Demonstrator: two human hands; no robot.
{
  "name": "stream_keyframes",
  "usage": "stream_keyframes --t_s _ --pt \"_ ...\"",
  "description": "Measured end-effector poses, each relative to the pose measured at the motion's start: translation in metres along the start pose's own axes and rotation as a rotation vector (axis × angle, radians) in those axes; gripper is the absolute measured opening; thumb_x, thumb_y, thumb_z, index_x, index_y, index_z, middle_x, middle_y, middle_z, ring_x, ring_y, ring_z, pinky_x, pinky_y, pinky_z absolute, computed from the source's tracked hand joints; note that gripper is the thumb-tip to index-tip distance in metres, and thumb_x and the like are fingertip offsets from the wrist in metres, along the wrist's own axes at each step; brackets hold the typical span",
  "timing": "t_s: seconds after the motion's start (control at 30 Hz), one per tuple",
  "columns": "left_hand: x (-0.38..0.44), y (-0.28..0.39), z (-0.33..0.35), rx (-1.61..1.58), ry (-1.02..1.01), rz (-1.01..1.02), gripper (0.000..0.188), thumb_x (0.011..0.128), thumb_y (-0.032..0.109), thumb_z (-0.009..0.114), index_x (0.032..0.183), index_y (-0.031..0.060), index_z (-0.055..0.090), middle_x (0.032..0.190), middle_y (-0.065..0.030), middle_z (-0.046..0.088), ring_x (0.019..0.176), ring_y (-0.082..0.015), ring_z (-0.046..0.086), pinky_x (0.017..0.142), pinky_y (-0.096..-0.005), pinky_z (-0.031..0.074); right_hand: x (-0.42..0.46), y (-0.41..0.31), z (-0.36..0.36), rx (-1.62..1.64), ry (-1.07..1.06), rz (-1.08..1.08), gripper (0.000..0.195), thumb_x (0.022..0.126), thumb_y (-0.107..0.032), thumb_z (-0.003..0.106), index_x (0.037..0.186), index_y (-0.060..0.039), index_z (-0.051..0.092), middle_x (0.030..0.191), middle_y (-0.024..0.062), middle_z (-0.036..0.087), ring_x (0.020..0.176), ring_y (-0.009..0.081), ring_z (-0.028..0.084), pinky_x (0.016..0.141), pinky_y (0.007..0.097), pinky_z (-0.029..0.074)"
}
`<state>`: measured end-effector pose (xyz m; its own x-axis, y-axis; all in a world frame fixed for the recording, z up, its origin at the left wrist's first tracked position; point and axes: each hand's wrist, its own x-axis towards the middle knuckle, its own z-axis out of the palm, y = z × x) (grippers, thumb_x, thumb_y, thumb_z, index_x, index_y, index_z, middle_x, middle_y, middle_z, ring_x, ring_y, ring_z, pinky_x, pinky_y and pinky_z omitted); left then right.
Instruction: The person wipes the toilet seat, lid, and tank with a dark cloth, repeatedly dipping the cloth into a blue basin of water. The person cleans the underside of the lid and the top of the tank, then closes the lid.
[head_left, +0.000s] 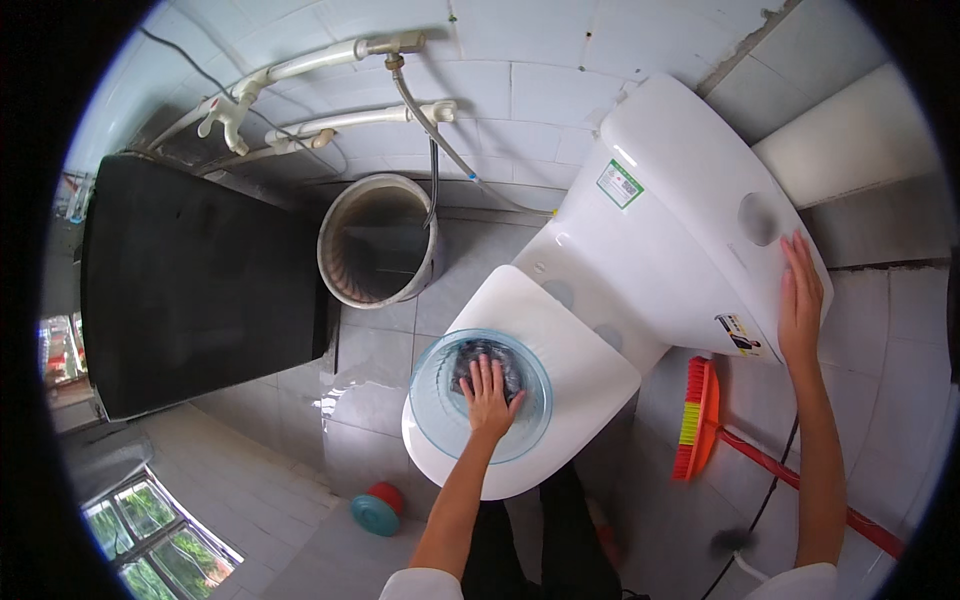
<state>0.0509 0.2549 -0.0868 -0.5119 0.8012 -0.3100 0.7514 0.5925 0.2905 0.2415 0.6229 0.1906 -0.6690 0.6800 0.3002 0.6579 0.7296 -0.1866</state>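
Observation:
A translucent blue-rimmed plastic basin (536, 390) stands on the closed white lid (581, 360) of a toilet. Inside it lies a dark, crumpled item (508, 360), which looks like wet cloth; its material is hard to tell. My left hand (489, 394) reaches into the basin and rests on this item with fingers spread, not wrapped around it. Over at the right, my right hand (799, 300) lies along the edge of the toilet's cistern lid (694, 157), near the round flush button (759, 219). It grasps nothing that I can see.
Left of the toilet is a bucket (330, 247) of dark water with a hose in it. A large black cabinet-like box (202, 292) stands beyond. Pipes and a tap (225, 120) line the wall. An orange-red broom (701, 424) and a small teal-and-red stool-like object (376, 514) are nearby.

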Motion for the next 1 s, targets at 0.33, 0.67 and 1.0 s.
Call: stream_keyframes --t_s 0.33,0.67,1.0 --pt "0.024 -0.023 -0.019 -0.052 0.031 0.034 0.079 0.082 0.053 0.047 0.139 0.0051 0.021 0.146 -0.0126 0.015 0.134 -0.0367 0.012 0.105 -0.0531 0.011 0.004 -0.008 -0.004 0.077 0.02 0.053 0.03 0.091 -0.01 0.04 0.118 -0.0035 0.052 0.13 0.0141 0.045 0.123 0.0282 0.04 0.101 0.0378 0.028" --pt "0.008 -0.025 -0.008 0.165 0.023 0.302 0.082 0.079 0.052 0.052 0.137 0.0009 0.024 0.144 -0.0193 0.016 0.134 -0.0341 0.015 0.106 -0.051 0.012 -0.002 -0.006 -0.005 0.057 0.101 0.035 0.027 0.089 -0.006 0.043 0.112 -0.003 0.056 0.122 0.0136 0.053 0.12 0.028 0.044 0.098 0.0375 0.032" --pt "0.0 -0.022 -0.006 0.011 -0.067 0.165 0.067 0.086 0.029 0.051 0.136 -0.0031 0.019 0.144 -0.0194 0.016 0.135 -0.0327 0.014 0.106 -0.0534 0.015 -0.014 -0.007 -0.015 0.151 0.013 -0.059 0.031 0.084 -0.009 0.05 0.113 -0.0046 0.057 0.124 0.0115 0.052 0.123 0.0313 0.04 0.104 0.0472 0.023"
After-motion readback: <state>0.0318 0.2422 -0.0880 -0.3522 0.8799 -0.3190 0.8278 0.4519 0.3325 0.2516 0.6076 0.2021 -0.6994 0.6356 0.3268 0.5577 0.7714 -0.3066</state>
